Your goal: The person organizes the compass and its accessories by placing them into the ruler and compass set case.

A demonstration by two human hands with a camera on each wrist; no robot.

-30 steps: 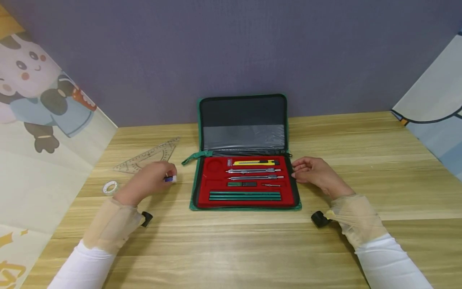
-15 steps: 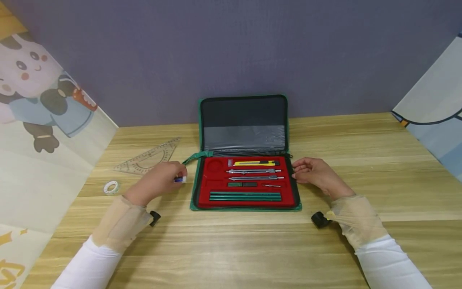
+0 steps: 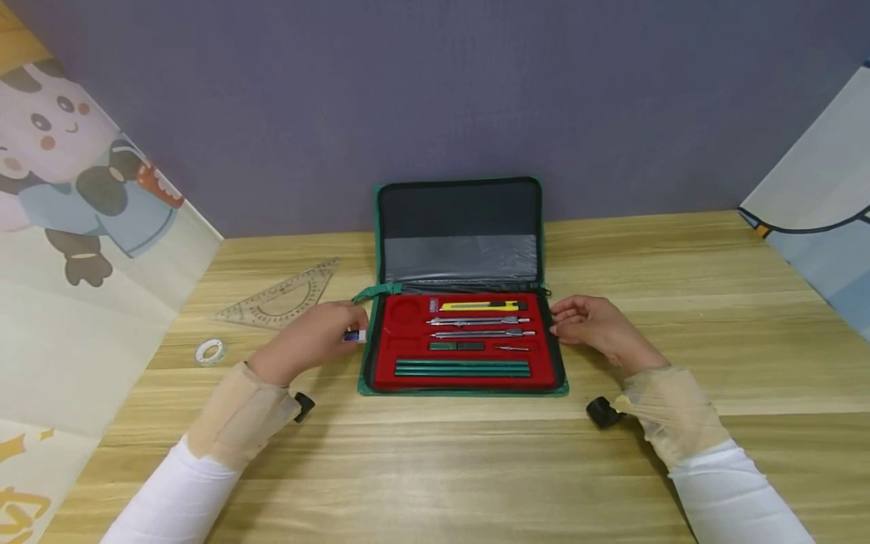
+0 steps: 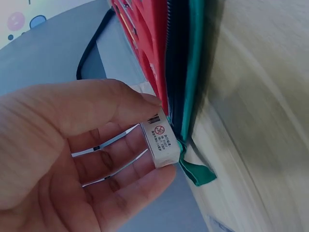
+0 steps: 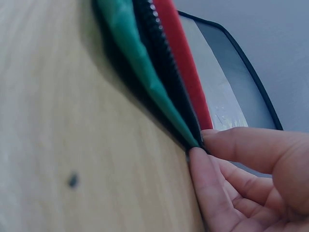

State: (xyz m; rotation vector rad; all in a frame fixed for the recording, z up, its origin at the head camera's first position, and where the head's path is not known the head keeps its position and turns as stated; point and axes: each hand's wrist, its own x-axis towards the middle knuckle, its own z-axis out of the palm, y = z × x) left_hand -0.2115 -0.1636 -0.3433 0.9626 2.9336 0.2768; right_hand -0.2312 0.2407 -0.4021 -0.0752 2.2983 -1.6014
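Beside a case (image 3: 458, 208) holding 3 pencils (image 3: 462, 369), left hand (image 3: 309, 336) pinches eraser (image 4: 163, 141); right hand (image 3: 601, 329), the case's edge (image 5: 153, 86).

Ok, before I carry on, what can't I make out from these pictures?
Most of the eraser: head view, covered by the left hand.
Markings on the triangle ruler: head view, too small to read.
Any print on the white ring: head view, too small.
The rest of the case: right wrist view, cut off by the top edge.
What the dark speck on the table is: right wrist view, blurred.
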